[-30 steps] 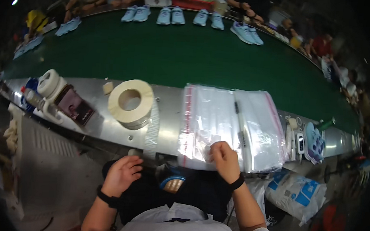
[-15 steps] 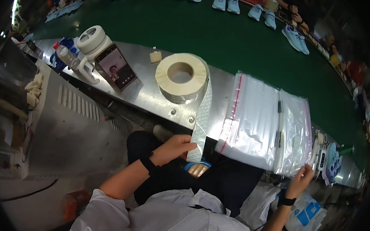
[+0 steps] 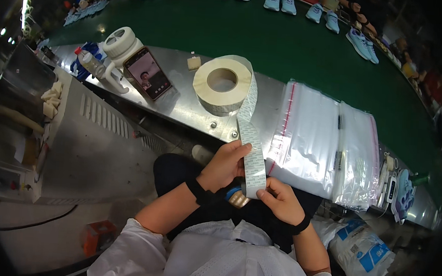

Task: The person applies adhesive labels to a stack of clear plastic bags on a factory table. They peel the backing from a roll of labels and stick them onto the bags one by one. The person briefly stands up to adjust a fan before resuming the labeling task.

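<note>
A large roll of cream-coloured labels lies flat on the metal bench edge, and a strip of printed labels hangs from it toward my lap. My left hand is closed on the strip's left edge, thumb on top. At the strip's lower end, my right hand pinches the corner between thumb and fingers. Just right of the strip lies a stack of clear plastic bags with a red line along one side. A second pile of clear bags adjoins it.
A phone leans against a white jug, beside a small bottle. Beyond the bench runs a green conveyor belt bearing light-blue shoes. A grey metal cabinet stands left; a white sack sits lower right.
My right hand has left the bags' right edge and come across to the strip's end. My left hand has moved up along the strip, which now lies farther right.
</note>
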The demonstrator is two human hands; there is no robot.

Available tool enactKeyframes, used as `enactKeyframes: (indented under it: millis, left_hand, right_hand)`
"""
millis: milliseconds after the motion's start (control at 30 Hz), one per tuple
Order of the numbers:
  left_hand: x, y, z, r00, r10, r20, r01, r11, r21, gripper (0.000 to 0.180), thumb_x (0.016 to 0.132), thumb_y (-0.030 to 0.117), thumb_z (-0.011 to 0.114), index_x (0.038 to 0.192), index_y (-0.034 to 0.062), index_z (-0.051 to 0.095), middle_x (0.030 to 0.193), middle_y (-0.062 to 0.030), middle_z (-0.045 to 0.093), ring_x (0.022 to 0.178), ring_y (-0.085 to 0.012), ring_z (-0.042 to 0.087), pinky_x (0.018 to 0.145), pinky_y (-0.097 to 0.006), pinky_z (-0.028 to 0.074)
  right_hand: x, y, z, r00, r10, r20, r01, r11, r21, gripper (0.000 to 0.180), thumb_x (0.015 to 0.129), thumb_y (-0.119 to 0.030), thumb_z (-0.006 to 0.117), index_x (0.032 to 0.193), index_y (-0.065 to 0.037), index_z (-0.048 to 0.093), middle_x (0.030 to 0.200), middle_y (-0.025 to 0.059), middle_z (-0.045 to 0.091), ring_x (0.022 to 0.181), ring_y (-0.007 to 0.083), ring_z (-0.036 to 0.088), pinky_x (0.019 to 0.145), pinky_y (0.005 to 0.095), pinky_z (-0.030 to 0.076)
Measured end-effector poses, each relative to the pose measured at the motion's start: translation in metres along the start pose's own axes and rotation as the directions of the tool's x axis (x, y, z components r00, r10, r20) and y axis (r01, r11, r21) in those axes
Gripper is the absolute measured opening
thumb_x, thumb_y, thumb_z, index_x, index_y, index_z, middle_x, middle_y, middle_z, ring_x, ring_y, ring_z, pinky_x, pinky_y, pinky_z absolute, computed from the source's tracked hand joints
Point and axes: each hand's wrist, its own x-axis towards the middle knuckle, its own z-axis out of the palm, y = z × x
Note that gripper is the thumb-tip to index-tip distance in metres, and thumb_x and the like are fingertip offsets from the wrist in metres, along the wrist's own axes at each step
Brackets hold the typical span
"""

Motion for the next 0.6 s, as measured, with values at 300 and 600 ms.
enactKeyframes:
  millis: [300, 600]
  left_hand:
    - [-0.055, -0.002, 0.018, 0.615, 0.632, 0.471, -0.508, -0.139, 0.850, 0.026, 0.071, 0.011, 0.068, 0.094, 0.0051, 0.059, 0.090, -0.0078, 0.059, 0.082, -0.0262, 0.057, 0.070, -0.034, 0.047]
    - [-0.046, -0.001, 0.011, 0.731, 0.564, 0.385, -0.527, 0.108, 0.843, 0.021, 0.080, 0.017, 0.064, 0.094, 0.0036, 0.060, 0.081, -0.0084, 0.059, 0.077, -0.0238, 0.058, 0.067, -0.031, 0.046]
  right_hand:
    - [0.010, -0.016, -0.006, 0.984, -0.179, 0.024, 0.177, 0.931, -0.320, 0.012, 0.087, -0.007, 0.046, 0.088, 0.002, 0.053, 0.072, 0.0135, 0.049, 0.065, 0.0248, 0.050, 0.060, 0.0308, 0.040]
    - [0.020, -0.023, 0.007, 0.973, -0.231, -0.018, 0.220, 0.947, -0.236, 0.010, 0.080, -0.008, 0.063, 0.081, 0.002, 0.059, 0.072, 0.0072, 0.053, 0.067, 0.0162, 0.050, 0.063, 0.0269, 0.041]
